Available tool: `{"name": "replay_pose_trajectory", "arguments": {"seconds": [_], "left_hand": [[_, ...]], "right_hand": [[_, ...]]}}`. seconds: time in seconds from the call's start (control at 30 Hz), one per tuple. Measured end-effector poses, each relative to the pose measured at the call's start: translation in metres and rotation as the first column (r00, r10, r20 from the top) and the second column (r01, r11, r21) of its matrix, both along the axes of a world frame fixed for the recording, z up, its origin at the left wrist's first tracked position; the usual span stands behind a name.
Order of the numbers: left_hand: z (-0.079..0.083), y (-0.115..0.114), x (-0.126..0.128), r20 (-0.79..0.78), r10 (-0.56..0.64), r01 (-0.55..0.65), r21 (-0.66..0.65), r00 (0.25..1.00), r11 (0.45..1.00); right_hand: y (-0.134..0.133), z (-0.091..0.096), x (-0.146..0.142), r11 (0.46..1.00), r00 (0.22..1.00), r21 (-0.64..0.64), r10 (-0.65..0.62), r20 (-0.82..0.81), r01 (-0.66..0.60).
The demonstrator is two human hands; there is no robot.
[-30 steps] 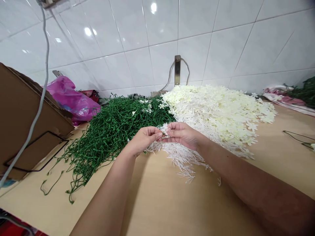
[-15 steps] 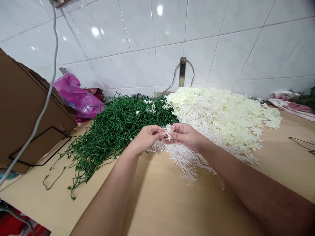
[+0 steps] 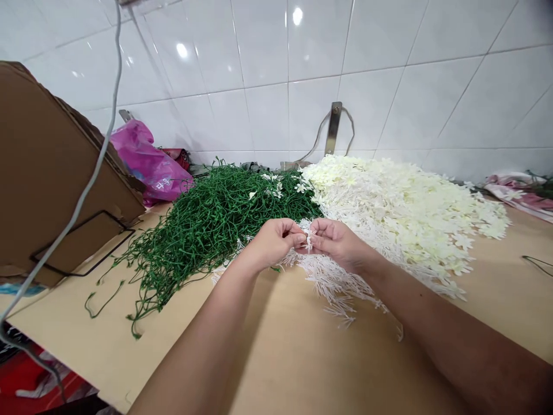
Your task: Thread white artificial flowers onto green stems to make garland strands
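My left hand (image 3: 279, 242) and my right hand (image 3: 339, 243) meet over the table, thumbs and forefingers pinched together. Between their fingertips is a small white artificial flower piece (image 3: 309, 239), with thin prongs sticking out. Its lower part is hidden by my fingers. Behind my left hand lies a heap of green artificial stems (image 3: 233, 202). A pile of spiky white flower centres (image 3: 332, 279) spreads beneath and beside my right hand. Cream artificial petals (image 3: 423, 202) are heaped behind it and to the right.
A cardboard box (image 3: 56, 173) leans at the left, with a grey cable (image 3: 86, 190) hanging before it. A pink plastic bag (image 3: 151, 164) sits behind. White tiles (image 3: 263, 57) line the back wall. A pink and white cloth (image 3: 522, 196) lies far right on the wooden table (image 3: 294, 357).
The whole scene has shifted a little to the right in view. Both hands still pinch the white flower piece, with only slight finger movement.
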State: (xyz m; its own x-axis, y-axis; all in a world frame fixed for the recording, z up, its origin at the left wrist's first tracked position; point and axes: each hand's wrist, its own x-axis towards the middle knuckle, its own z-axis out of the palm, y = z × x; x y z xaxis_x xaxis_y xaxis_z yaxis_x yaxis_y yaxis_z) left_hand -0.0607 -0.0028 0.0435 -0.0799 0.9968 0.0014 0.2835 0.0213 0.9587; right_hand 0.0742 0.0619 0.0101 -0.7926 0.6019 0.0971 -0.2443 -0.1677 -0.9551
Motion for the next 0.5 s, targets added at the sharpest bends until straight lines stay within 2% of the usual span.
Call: {"name": "replay_pose_trajectory", "arguments": {"seconds": [0.33,0.5], "left_hand": [[-0.012,0.004,0.000,-0.075,-0.024,0.023,-0.013,0.997,1.000],[-0.004,0.003,0.002,0.049,-0.033,0.032,0.025,0.998,0.999]], "right_hand": [[-0.004,-0.007,-0.001,0.997,0.998,-0.070,-0.017,0.052,0.021],[0.000,-0.002,0.003,0.993,1.000,-0.117,-0.015,-0.028,0.012]]}}
